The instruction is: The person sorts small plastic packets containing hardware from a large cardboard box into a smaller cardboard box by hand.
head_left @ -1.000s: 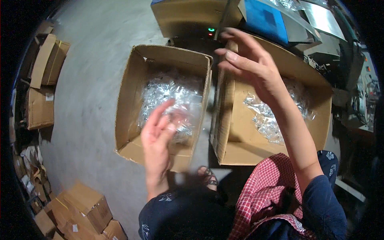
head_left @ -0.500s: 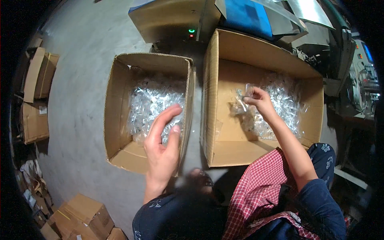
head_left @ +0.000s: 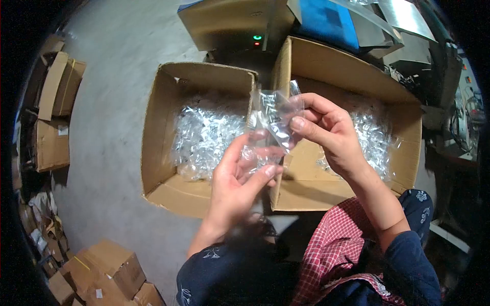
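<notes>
Clear plastic packets (head_left: 273, 115) are held up in front of me, between my two hands and above the gap between the boxes. My right hand (head_left: 332, 135) pinches their edge between thumb and fingers. From below, my left hand (head_left: 240, 186) curls its fingers round the lower packets, and the film covers part of those fingers. Small contents inside are too blurred to name. The left cardboard box (head_left: 153, 132) holds a heap of shiny clear packets (head_left: 206, 135). More such packets (head_left: 370, 145) lie in the larger right cardboard box (head_left: 352, 61).
A metal machine (head_left: 235, 25) with green and red lights and a blue belt (head_left: 326, 23) stands beyond the boxes. Stacked cartons (head_left: 109, 270) sit at the lower left, more cartons (head_left: 53, 143) along the left side. Other machinery (head_left: 462, 117) is at the right.
My right hand has come up and left out of the right box, bringing packets. My left hand has moved right from the left box and now grips the packets too.
</notes>
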A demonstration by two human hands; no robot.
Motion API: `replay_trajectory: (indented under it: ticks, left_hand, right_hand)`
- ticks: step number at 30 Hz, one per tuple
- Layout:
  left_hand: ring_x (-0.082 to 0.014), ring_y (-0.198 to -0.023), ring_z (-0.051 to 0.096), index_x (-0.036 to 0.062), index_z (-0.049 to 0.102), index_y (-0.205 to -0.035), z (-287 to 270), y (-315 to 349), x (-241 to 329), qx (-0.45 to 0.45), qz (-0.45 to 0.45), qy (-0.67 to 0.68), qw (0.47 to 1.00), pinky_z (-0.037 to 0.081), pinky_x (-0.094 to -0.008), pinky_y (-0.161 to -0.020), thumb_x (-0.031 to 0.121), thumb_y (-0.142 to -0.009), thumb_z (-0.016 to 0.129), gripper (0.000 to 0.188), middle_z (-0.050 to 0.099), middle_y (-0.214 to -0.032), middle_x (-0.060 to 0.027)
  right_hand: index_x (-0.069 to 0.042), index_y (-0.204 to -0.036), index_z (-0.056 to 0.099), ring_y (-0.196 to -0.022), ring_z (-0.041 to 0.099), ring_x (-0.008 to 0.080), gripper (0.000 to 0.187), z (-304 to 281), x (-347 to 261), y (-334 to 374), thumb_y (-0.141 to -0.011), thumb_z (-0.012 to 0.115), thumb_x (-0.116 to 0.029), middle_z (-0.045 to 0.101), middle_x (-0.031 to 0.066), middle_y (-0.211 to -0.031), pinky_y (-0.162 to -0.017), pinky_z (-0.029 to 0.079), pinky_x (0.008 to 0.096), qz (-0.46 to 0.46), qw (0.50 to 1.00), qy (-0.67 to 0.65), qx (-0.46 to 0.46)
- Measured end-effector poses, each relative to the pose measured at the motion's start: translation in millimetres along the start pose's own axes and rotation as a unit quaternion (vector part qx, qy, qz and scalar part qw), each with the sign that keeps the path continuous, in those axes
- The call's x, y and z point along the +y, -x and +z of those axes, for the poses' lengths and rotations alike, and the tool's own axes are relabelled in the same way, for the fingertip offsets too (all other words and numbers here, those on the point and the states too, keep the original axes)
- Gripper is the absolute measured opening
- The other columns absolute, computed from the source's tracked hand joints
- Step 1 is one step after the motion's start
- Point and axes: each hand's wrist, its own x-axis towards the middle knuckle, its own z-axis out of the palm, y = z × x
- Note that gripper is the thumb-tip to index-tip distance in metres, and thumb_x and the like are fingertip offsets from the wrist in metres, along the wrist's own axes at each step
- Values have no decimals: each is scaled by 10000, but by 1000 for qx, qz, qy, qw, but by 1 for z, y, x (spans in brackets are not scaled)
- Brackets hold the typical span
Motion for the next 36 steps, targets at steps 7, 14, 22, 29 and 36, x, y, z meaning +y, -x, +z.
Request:
replay_trajectory:
  ticks: [7, 14, 22, 29, 36]
  left_hand:
    - [-210, -1113, 594, -25, 382, -1395, -9, 10, -2, 47, 82, -21, 995, 483, -316, -936, -44, -887, 589, 549, 565, -1276, -155]
    - [-199, -1045, 626, -19, 384, -1378, -10, 7, -5, 76, 81, 4, 994, 528, -282, -810, -10, -887, 624, 547, 607, -1196, -159]
    - [-274, -1169, 530, -13, 353, -1404, -29, 3, -2, 220, 211, -240, 922, 476, -348, -882, -8, -866, 607, 595, 485, -1339, -192]
    - [-411, -1436, 194, -22, 286, -1458, -65, -6, -26, 219, 259, -602, 723, 181, -481, -1162, 62, -831, 617, 713, 261, -1520, -257]
    - [-286, -1204, 551, -4, 615, -1188, -24, -4, -8, 153, 275, -385, 868, 424, -377, -1014, -12, -858, 588, 331, 593, -1274, -168]
  right_hand:
    - [-15, -1259, 536, -937, 615, 106, 329, 12, 10, -3, -949, 594, -107, 660, 67, -1069, -802, 504, 248, -13, 998, 51, -21]
    - [-12, -1359, 460, -1101, 607, 152, 418, 24, 20, 6, -955, 557, -56, 637, 114, -1199, -934, 507, 286, -31, 994, 100, -41]
    - [8, -1261, 471, -936, 622, 164, 403, -84, 89, -16, -901, 622, -93, 629, 136, -1121, -842, 523, 293, -56, 935, 320, 141]
    - [-36, -1222, 465, -1105, 500, 423, 650, -71, 189, 22, -710, 796, -263, 495, 233, -1093, -927, 467, 484, 115, 756, 642, -64]
    - [-14, -860, 596, -810, 633, 250, 171, -106, 176, 8, -784, 722, -103, 612, 113, -801, -694, 523, 370, 228, 923, 309, -35]
